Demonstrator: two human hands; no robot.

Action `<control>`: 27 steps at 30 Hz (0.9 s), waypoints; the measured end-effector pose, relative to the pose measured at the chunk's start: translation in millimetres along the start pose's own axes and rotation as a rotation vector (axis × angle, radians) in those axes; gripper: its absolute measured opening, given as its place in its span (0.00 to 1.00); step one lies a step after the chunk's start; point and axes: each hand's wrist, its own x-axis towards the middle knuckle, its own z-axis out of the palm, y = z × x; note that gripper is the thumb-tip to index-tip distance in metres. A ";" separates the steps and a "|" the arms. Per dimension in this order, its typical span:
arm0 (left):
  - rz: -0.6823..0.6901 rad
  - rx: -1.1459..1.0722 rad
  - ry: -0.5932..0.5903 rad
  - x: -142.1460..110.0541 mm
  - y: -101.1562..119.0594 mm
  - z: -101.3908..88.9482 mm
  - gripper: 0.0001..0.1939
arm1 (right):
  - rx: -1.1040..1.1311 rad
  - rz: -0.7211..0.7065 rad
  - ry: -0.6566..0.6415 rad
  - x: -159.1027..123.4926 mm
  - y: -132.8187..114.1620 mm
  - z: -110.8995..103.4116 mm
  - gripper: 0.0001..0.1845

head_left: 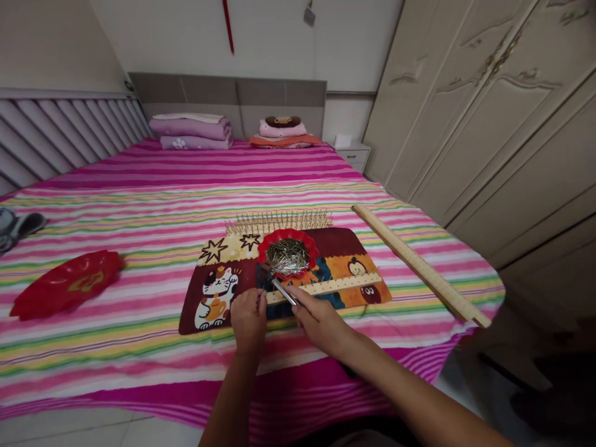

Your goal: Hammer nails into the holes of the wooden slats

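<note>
My left hand (249, 320) is closed at the left end of a pale wooden strip (335, 285) with a row of small holes or dots along it. Whether a small piece is also pinched in those fingers cannot be seen. My right hand (316, 316) grips the shiny metal handle of a hammer (285, 292), its dark head just above the strip near my left hand. Beyond them a red scalloped bowl (313, 243) holds a heap of metal nails (287, 256). Strip and bowl rest on a patterned mat (189, 310) with a cat picture.
Behind the bowl lie wooden strips set with upright nails (279, 221). Long bare wooden strips (419, 267) lie at the right. A red plate (69, 282) and a grey object (18, 226) are on the left. Folded bedding (193, 131) sits at the bed's far end.
</note>
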 end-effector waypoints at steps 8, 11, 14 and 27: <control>0.009 0.015 0.006 -2.1 -1.7 0.6 0.11 | -0.018 0.001 -0.007 2.8 -8.2 -0.7 0.24; 0.007 0.011 0.003 -2.7 -3.1 1.3 0.11 | 0.092 0.040 0.027 -13.9 -5.3 -10.6 0.25; -0.002 -0.017 0.015 -4.0 -6.0 3.6 0.11 | 0.206 0.130 -0.006 -46.8 11.1 -26.3 0.26; -0.162 -0.050 -0.098 65.7 -3.4 -17.9 0.12 | 0.492 0.483 0.210 -142.4 120.0 -47.3 0.40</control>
